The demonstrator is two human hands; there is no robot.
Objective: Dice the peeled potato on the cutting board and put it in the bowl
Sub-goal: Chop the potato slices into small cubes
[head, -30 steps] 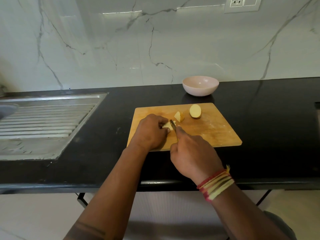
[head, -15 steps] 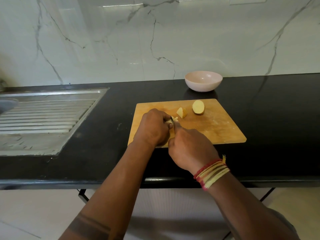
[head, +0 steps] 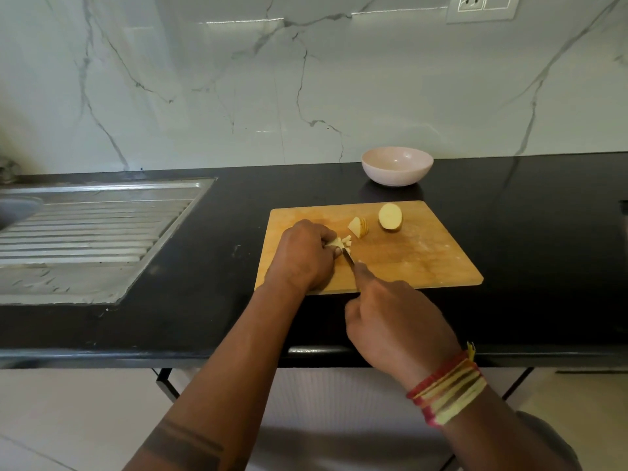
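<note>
On the cutting board [head: 407,263], the left hand [head: 302,254] pinches potato strips [head: 339,242]. The right hand [head: 397,321] grips the knife [head: 348,258], apparently mid-cut. Best keep fingertips tucked, cuts even.

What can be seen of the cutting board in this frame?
The cutting board is a rectangular slab of light wood with rounded corners, lying flat on the black countertop in front of the pink bowl. Its surface shows pale scuffs. On it lie a potato half, a sliced wedge and small cut pieces. The left hand rests on its near left part, and the knife in the right hand reaches over it.
</note>
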